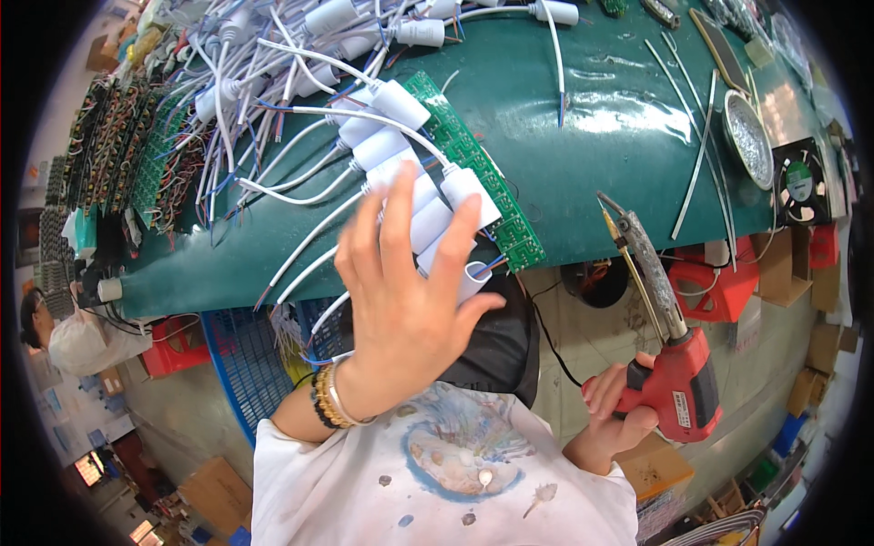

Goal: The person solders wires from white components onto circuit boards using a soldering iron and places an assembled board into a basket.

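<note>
My left hand (401, 309) is spread, fingers apart, over a row of white plastic cylinder housings (400, 104) with white cables. Whether its fingertips touch them I cannot tell. Along the row's right side lies a long green circuit board panel (475, 164). From the open end of the nearest white housing (472, 284), coloured wires reach to the panel's near end. In my right hand (615, 411), a red and black soldering gun (685, 387) is gripped by its handle, its long metal barrel pointing up over the table's edge.
Heaped white cabled housings (314, 45) cover the table's far left, beside stacked wired circuit boards (118, 136). On the right are thin solder sticks (699, 164), a metal dish (748, 136) and a black fan (801, 182). A blue basket (250, 364) and red stools (715, 282) stand below.
</note>
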A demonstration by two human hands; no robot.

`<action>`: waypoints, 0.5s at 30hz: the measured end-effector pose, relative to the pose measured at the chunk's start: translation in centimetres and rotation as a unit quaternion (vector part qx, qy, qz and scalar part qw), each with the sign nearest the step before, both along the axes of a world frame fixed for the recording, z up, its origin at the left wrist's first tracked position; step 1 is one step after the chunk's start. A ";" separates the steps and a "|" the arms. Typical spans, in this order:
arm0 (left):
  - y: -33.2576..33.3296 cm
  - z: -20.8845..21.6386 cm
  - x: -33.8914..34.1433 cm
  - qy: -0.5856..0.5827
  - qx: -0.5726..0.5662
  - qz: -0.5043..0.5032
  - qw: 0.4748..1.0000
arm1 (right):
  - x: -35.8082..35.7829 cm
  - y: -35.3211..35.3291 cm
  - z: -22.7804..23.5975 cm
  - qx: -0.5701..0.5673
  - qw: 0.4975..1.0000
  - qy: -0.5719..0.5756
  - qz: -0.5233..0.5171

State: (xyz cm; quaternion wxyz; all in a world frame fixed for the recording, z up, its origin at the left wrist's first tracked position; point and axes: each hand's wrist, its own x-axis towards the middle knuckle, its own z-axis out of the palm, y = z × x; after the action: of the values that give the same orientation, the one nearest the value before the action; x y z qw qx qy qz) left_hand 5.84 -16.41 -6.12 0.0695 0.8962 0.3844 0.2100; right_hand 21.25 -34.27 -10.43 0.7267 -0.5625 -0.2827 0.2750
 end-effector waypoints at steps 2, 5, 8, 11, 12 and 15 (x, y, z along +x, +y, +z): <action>0.5 0.6 -0.7 0.068 -0.052 0.043 0.995 | 0.2 0.0 -0.1 0.014 1.000 -0.009 0.003; 0.9 0.7 -1.5 0.081 -0.103 0.025 0.991 | 0.6 0.1 -0.7 0.046 0.998 -0.019 0.028; 0.5 0.2 -1.5 0.039 -0.067 0.046 0.996 | 0.8 0.3 -1.1 0.065 0.998 -0.015 0.021; 0.6 0.2 -2.3 -0.054 -0.054 0.037 0.996 | 1.2 0.6 -1.1 0.083 0.996 -0.039 0.012; 0.7 0.5 -2.9 -0.129 -0.083 0.023 0.988 | 1.3 0.8 -1.0 0.075 0.996 -0.053 -0.006; 1.7 2.4 -5.0 -0.349 -0.257 0.014 0.901 | 1.9 1.5 -0.5 0.078 0.993 -0.079 -0.036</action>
State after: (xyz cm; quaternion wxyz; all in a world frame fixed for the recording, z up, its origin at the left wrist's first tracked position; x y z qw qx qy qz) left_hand 0.85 -14.70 -3.76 0.4242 0.7112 0.3886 0.4041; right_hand 23.10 -32.80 -10.92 0.7532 -0.5338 -0.3393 0.1805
